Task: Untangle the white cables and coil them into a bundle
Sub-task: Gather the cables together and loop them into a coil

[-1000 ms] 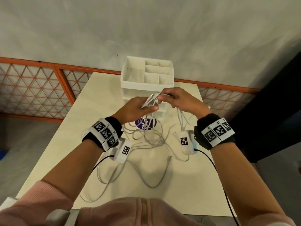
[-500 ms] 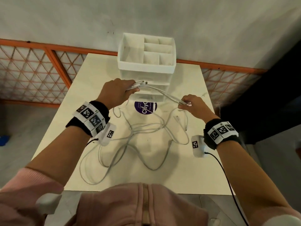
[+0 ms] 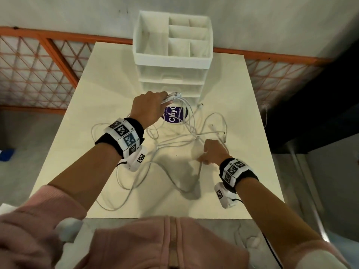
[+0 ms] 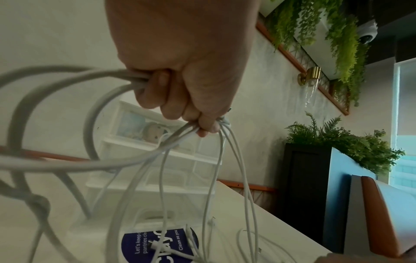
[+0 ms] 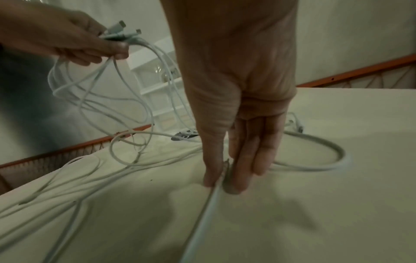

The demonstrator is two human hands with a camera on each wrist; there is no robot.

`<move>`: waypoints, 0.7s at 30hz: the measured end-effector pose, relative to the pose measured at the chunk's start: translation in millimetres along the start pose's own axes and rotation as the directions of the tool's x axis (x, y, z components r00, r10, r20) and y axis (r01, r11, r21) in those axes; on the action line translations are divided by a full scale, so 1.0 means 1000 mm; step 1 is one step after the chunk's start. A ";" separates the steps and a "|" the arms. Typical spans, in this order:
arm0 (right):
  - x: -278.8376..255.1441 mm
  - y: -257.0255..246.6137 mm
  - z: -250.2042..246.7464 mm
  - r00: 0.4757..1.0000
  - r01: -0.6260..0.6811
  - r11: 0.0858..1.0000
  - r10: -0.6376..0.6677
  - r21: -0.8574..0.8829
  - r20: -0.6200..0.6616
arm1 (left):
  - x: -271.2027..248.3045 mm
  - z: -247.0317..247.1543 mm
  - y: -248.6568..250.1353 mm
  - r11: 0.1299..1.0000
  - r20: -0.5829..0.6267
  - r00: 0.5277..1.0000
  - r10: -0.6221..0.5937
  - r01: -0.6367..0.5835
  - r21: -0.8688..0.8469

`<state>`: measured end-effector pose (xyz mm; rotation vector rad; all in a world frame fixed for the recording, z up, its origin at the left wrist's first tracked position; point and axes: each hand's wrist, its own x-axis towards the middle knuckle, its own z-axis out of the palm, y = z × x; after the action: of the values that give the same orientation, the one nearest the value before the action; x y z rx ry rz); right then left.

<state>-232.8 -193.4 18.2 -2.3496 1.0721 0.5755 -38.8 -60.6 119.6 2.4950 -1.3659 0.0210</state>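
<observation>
The left hand (image 3: 148,107) grips several white cables (image 3: 186,121), plug ends pointing past its fingertips toward the drawer box (image 3: 172,61), loops hanging below. The right hand (image 3: 212,152) pinches one cable end (image 5: 221,170) between thumb and fingers, upright on the table (image 3: 108,90).

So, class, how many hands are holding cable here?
2. The left hand grips several cable ends near the purple sticker; the right hand pinches one cable at the table.
</observation>
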 end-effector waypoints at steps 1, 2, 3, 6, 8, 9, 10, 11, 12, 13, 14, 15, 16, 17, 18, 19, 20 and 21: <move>0.003 -0.001 0.002 1.000 0.007 0.999 -0.007 0.040 -0.013 | 0.000 -0.001 0.000 1.000 0.006 1.000 -0.006 0.006 -0.007; 0.005 -0.003 0.000 1.000 0.019 0.994 -0.020 0.112 0.005 | 0.000 -0.001 0.000 1.000 0.016 1.000 -0.016 0.017 -0.024; 0.005 -0.006 -0.005 0.998 0.037 0.979 -0.047 0.201 0.045 | 0.000 -0.002 0.000 0.998 0.033 0.999 -0.029 0.031 -0.050; -0.002 -0.026 -0.040 0.954 0.195 0.891 -0.269 0.409 0.132 | 0.001 -0.003 -0.002 0.984 0.121 0.992 -0.042 0.062 -0.168; -0.017 -0.046 -0.075 0.904 0.321 0.787 -0.420 0.527 0.077 | 0.000 -0.007 -0.003 0.936 0.195 0.980 -0.025 0.092 -0.340; -0.024 -0.055 -0.092 0.882 0.368 0.721 -0.471 0.587 0.025 | -0.002 -0.011 -0.003 0.891 0.225 0.974 -0.013 0.113 -0.440; -0.031 -0.064 -0.109 0.859 0.418 0.657 -0.511 0.627 -0.037 | -0.003 -0.016 -0.002 0.837 0.238 0.971 -0.002 0.132 -0.531; -0.037 -0.073 -0.123 0.837 0.467 0.603 -0.537 0.647 -0.104 | -0.005 -0.021 -0.001 0.780 0.239 0.971 0.018 0.136 -0.610; -0.043 -0.082 -0.135 0.822 0.506 0.560 -0.545 0.656 -0.168 | -0.007 -0.025 0.000 0.724 0.245 0.969 0.044 0.138 -0.675; -0.049 -0.090 -0.146 0.807 0.539 0.524 -0.544 0.660 -0.227 | -0.010 -0.030 0.001 0.671 0.249 0.966 0.072 0.137 -0.729; -0.053 -0.098 -0.153 0.799 0.559 0.495 -0.535 0.665 -0.273 | -0.014 -0.034 0.003 0.625 0.254 0.962 0.103 0.136 -0.769; -0.056 -0.107 -0.160 0.790 0.577 0.477 -0.531 0.663 -0.306 | -0.017 -0.038 0.005 0.593 0.249 0.959 0.134 0.123 -0.796; -0.058 -0.113 -0.165 0.784 0.589 0.468 -0.529 0.659 -0.325 | -0.019 -0.040 0.006 0.575 0.244 0.956 0.161 0.110 -0.811; -0.058 -0.119 -0.167 0.779 0.597 0.465 -0.531 0.654 -0.333 | -0.020 -0.042 0.008 0.561 0.234 0.955 0.181 0.095 -0.822; -0.059 -0.125 -0.169 0.774 0.606 0.467 -0.534 0.644 -0.340 | -0.021 -0.043 0.009 0.550 0.224 0.955 0.193 0.083 -0.831; -0.059 -0.129 -0.169 0.772 0.611 0.466 -0.529 0.640 -0.352 | -0.022 -0.044 0.010 0.531 0.224 0.957 0.187 0.093 -0.842; -0.059 -0.133 -0.168 0.769 0.620 0.461 -0.519 0.635 -0.373 | -0.022 -0.045 0.009 0.503 0.233 0.959 0.161 0.123 -0.855; -0.058 -0.135 -0.166 0.765 0.631 0.457 -0.500 0.626 -0.406 | -0.021 -0.046 0.009 0.484 0.236 0.962 0.138 0.142 -0.863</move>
<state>-134.1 -180.8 216.8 -1.8176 0.3534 -0.3040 -51.6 -35.3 162.7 1.6053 -1.0319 -0.8575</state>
